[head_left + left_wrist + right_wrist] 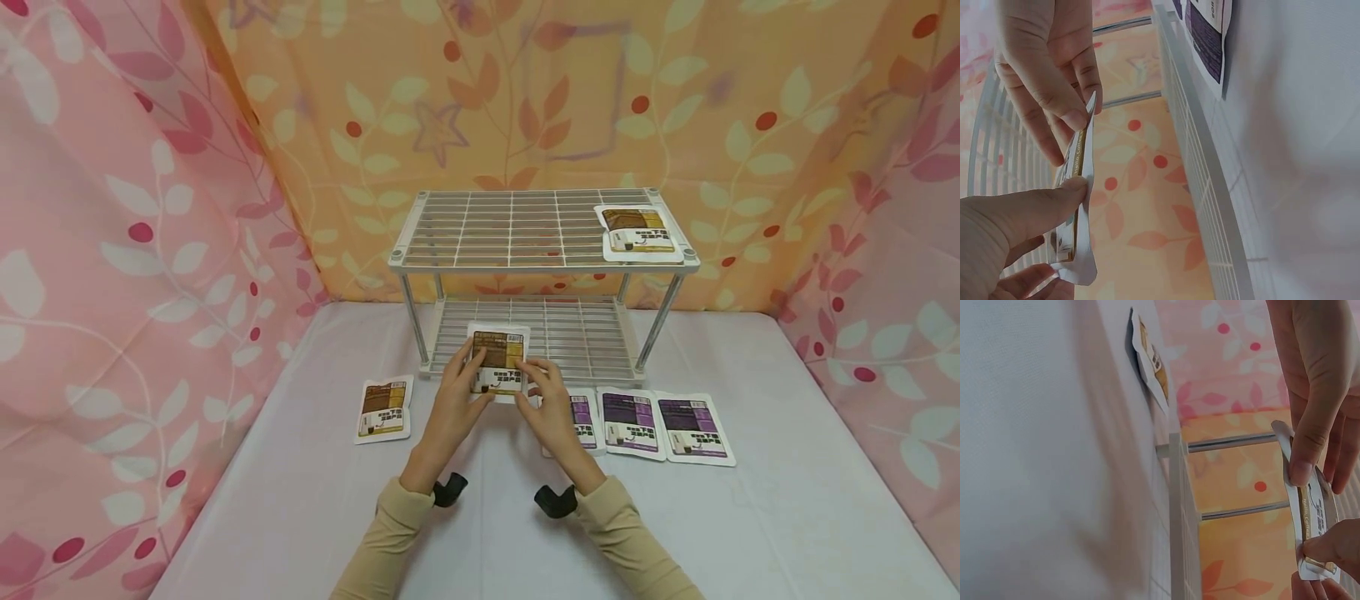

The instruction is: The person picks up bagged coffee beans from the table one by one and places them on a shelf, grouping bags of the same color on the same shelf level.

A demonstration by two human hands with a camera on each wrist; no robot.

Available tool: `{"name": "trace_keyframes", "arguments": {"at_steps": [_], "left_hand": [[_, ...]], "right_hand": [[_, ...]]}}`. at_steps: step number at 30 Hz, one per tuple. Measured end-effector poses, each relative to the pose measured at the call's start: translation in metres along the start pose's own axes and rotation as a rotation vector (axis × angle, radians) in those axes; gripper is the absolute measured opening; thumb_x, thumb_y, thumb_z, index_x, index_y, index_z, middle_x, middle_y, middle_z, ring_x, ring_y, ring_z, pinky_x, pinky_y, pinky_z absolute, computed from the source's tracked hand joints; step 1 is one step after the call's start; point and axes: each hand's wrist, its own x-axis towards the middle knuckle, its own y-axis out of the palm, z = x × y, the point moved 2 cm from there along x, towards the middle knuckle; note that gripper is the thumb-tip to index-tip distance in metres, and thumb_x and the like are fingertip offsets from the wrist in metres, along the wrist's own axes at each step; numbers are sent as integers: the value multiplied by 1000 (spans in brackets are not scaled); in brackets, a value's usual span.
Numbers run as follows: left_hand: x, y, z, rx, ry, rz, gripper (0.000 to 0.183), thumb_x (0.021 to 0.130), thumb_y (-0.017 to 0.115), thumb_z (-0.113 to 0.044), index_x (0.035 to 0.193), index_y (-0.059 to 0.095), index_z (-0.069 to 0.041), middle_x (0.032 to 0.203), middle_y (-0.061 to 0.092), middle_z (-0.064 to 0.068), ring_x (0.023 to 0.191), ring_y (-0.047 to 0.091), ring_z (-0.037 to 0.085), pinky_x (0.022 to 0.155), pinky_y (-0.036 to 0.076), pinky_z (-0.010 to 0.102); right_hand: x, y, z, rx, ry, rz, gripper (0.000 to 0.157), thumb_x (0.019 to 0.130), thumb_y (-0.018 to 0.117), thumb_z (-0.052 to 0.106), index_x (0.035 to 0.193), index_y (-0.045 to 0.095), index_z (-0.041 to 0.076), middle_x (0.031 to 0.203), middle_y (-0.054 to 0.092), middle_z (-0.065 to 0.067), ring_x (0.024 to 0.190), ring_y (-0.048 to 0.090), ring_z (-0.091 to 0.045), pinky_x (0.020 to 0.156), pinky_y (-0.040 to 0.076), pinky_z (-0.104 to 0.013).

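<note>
Between both hands is a white sachet with a brown-and-yellow label point(499, 354), raised in front of the white wire rack's lower shelf. My left hand point(455, 396) pinches its left edge, thumb at the lower corner. On the opposite edge, my right hand point(551, 412) pinches it too. The left wrist view shows the sachet point(1082, 206) edge-on with a thumb on its near face from each side; the right wrist view shows the sachet point(1310, 512) likewise. Another brown-labelled sachet point(384, 409) lies on the table to the left. One more brown sachet point(640, 233) rests on the upper shelf's right end.
A two-tier white wire rack point(480, 268) stands at the back of the white-covered table point(300, 517). Right of my hands lie purple-labelled sachets point(630, 423) in a row, the leftmost partly hidden by my right hand. Patterned curtains point(360, 67) enclose the table.
</note>
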Motion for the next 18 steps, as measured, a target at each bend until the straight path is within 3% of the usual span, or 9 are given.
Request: {"name": "trace_keyframes", "arguments": {"at_steps": [7,14,18], "left_hand": [[3,-4,-9,-16,16,-12,75,72,77,-3,138,43,-7,150,26,12,133,31,31,95,45,42],[6,-7,-17,-47,40,-46,72,73,76,-3,137,43,-5,147,29,16,119,45,28,85,50,36],[8,-8,-19,-74,63,-65,71,73,76,-2,137,44,-5,146,30,16,126,41,29,93,47,37]], "right_hand": [[3,-8,10,-27,-48,-36,49,75,68,-10,122,59,1,124,48,-22,94,56,-26,68,54,-32],[5,-13,15,-37,-74,-66,49,76,66,-10,123,59,2,125,47,-21,92,56,-24,66,54,-36],[6,-17,18,-31,-82,-75,48,77,66,-9,123,59,3,126,47,-19,94,56,-24,67,54,-37]]}}
